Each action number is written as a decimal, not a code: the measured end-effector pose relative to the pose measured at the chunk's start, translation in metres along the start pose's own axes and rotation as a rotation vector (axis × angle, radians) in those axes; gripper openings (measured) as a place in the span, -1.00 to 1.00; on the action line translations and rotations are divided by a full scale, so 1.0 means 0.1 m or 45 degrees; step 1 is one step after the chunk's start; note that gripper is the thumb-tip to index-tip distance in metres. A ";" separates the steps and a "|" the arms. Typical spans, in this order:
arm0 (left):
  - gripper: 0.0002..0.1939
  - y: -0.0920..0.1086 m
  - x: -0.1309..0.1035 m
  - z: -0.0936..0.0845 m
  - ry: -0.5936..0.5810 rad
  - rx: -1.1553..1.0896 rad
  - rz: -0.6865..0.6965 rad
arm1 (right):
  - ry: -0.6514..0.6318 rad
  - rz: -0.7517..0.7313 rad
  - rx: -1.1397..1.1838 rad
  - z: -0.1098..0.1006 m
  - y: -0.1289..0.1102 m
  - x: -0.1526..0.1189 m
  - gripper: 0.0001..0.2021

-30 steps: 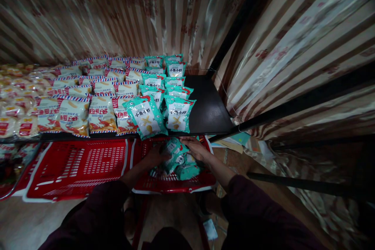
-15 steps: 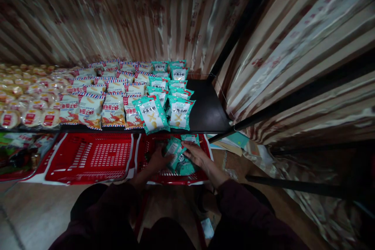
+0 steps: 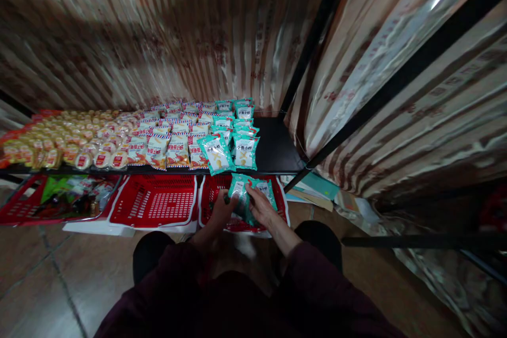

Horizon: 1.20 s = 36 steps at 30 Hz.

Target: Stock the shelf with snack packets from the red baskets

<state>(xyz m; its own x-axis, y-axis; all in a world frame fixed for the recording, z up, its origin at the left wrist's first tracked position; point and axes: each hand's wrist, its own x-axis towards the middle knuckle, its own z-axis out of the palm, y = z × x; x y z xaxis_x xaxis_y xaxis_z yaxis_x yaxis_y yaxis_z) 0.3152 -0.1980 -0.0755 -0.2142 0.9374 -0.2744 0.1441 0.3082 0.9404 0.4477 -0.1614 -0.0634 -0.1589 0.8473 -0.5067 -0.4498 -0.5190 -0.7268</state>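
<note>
A teal snack bag (image 3: 240, 188) is held between my two hands above the right red basket (image 3: 282, 198). My left hand (image 3: 224, 209) grips its lower left side, and my right hand (image 3: 259, 205) has its fingers on the right edge. More teal bags (image 3: 266, 189) lie in the basket beneath and beside my right hand. On the black shelf just beyond, rows of teal snack bags (image 3: 245, 152) stand at the right end. The front left one (image 3: 217, 154) leans out over the shelf edge.
White snack bags with striped tops (image 3: 178, 150) and packs of round biscuits (image 3: 102, 157) fill the shelf leftward. A middle red basket (image 3: 154, 202) and a left basket of mixed packets (image 3: 24, 210) stand below. A black post (image 3: 304, 37) and slanting bar (image 3: 356, 132) are at right.
The teal bag has been raised from among the bags in the basket and stands more upright between my hands. My view has shifted left, showing more of the shelf.
</note>
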 end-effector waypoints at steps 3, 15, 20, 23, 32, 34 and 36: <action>-0.73 0.04 -0.06 0.04 0.040 -0.012 -0.007 | -0.028 -0.107 0.021 0.12 -0.02 -0.11 -0.58; -0.64 0.30 -0.42 0.21 0.200 0.186 0.227 | 0.158 -0.435 -0.086 0.05 -0.07 -0.27 -0.53; -0.58 0.42 -0.55 0.31 0.235 0.488 0.546 | 0.224 -0.449 -0.122 0.01 -0.13 -0.31 -0.54; -0.60 0.43 -0.55 0.34 0.233 0.492 0.543 | 0.254 -0.435 -0.132 0.01 -0.18 -0.35 -0.54; -0.64 0.42 -0.55 0.33 0.221 0.477 0.550 | 0.213 -0.457 -0.095 0.02 -0.20 -0.37 -0.56; -0.64 0.43 -0.56 0.33 0.203 0.494 0.537 | 0.236 -0.456 -0.099 0.03 -0.20 -0.39 -0.56; -0.64 0.43 -0.56 0.33 0.194 0.503 0.512 | 0.239 -0.454 -0.111 0.06 -0.22 -0.43 -0.57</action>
<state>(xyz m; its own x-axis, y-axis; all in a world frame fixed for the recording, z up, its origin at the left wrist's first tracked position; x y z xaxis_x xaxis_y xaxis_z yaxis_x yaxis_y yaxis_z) 0.3659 -0.2322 -0.0261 -0.2001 0.9685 0.1482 0.5858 -0.0030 0.8105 0.4592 -0.1858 -0.0232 0.1600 0.9448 -0.2860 -0.3700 -0.2112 -0.9047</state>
